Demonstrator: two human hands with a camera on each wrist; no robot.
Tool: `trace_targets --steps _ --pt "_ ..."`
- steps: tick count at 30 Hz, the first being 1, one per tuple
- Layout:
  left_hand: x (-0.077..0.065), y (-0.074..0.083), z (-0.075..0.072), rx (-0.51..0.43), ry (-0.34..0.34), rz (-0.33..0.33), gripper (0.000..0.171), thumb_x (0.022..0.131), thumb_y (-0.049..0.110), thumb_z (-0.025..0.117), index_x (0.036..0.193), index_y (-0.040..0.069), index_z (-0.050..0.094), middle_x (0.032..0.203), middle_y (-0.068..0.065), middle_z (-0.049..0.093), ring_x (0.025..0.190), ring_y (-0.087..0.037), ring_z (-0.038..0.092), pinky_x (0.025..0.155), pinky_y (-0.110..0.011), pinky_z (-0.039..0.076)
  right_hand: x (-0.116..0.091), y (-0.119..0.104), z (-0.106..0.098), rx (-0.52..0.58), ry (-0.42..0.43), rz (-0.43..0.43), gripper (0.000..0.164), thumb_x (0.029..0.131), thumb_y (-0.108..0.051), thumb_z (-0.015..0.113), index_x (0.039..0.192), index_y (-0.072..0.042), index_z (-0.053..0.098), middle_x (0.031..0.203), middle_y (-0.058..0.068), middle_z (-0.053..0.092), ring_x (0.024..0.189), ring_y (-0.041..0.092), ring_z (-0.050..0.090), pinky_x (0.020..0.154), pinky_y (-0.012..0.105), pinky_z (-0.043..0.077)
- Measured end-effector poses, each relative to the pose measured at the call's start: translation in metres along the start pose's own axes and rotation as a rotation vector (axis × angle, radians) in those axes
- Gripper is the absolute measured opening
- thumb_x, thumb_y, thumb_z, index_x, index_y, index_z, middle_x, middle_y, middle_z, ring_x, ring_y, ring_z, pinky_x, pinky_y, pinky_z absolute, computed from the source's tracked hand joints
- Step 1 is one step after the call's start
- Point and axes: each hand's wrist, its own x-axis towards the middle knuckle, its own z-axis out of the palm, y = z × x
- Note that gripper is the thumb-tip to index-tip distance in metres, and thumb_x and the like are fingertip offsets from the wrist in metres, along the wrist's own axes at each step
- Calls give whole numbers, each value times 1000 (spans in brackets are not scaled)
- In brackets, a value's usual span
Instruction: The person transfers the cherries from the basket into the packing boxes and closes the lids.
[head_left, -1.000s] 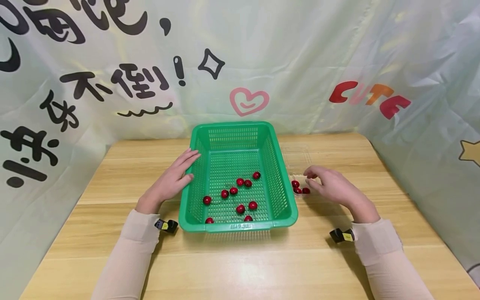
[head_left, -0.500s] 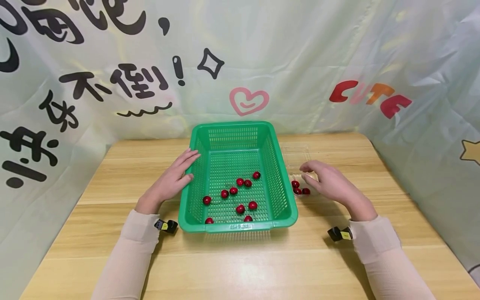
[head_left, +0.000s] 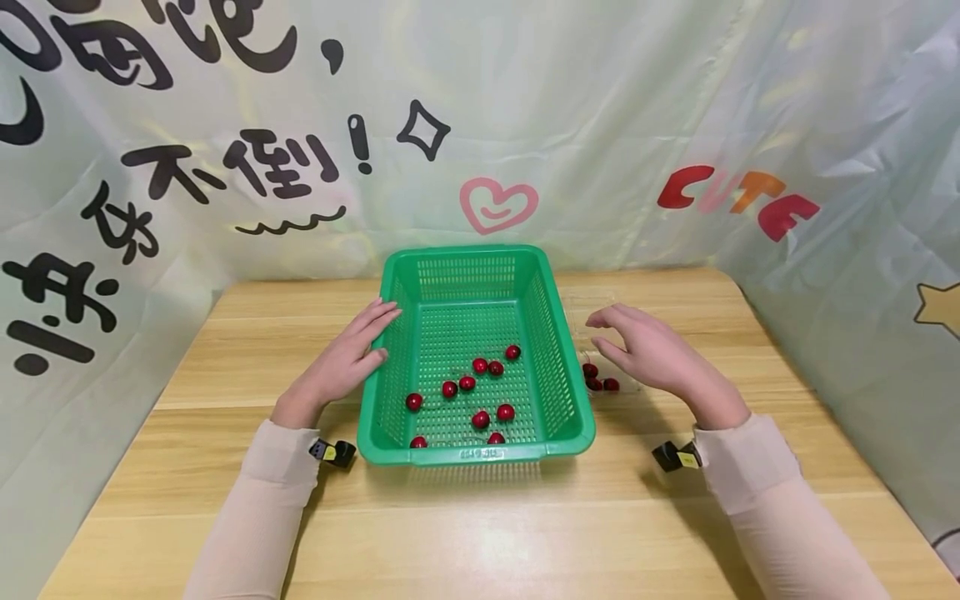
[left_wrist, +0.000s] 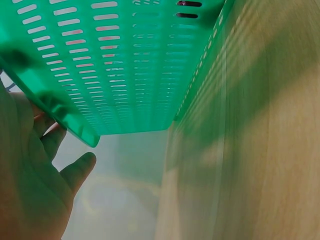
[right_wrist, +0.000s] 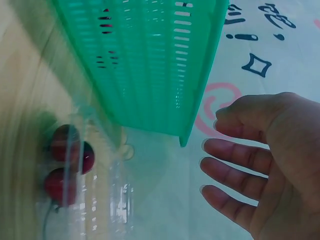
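Observation:
My left hand (head_left: 341, 358) rests with straight fingers on the left rim of a green plastic basket (head_left: 480, 452). In the left wrist view its fingers (left_wrist: 52, 140) lie at the rim and the thumb stands apart. Several red cherries (head_left: 506, 412) with stems are scattered over the basket's floor. To the right of the basket lies a clear plastic box (head_left: 630, 385), its lid folded back, with a few cherries (right_wrist: 61, 187) inside. My right hand (head_left: 652, 354) hovers above that box, fingers loosely bent and spread, holding nothing.
The wooden table (head_left: 480, 533) carries the basket in its middle. A pale printed cloth (head_left: 600, 125) stands behind and on both sides of the table. Each wrist bears a small black camera (head_left: 678, 457).
My right hand has shifted slightly left and away from me, over the clear box, and its fingers have spread a little. The left hand and basket stay in place.

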Motion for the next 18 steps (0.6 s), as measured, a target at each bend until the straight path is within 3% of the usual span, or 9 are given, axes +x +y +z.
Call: trace_targets --steps 7,18 --pt "0 0 0 -3 -2 -2 59 95 16 48 152 7 35 159 -7 26 148 -32 11 112 -60 22 14 -14 -7 -31 10 -67 26 94 -13 64 119 -5 62 115 10 62 107 29 59 89 50 49" --pt "0 1 0 4 -4 -8 59 95 16 48 152 8 34 159 -8 26 148 -32 11 113 -59 21 47 -48 -22 -80 -24 -196 31 95 -20 64 122 -5 60 116 10 61 104 26 58 90 46 49"
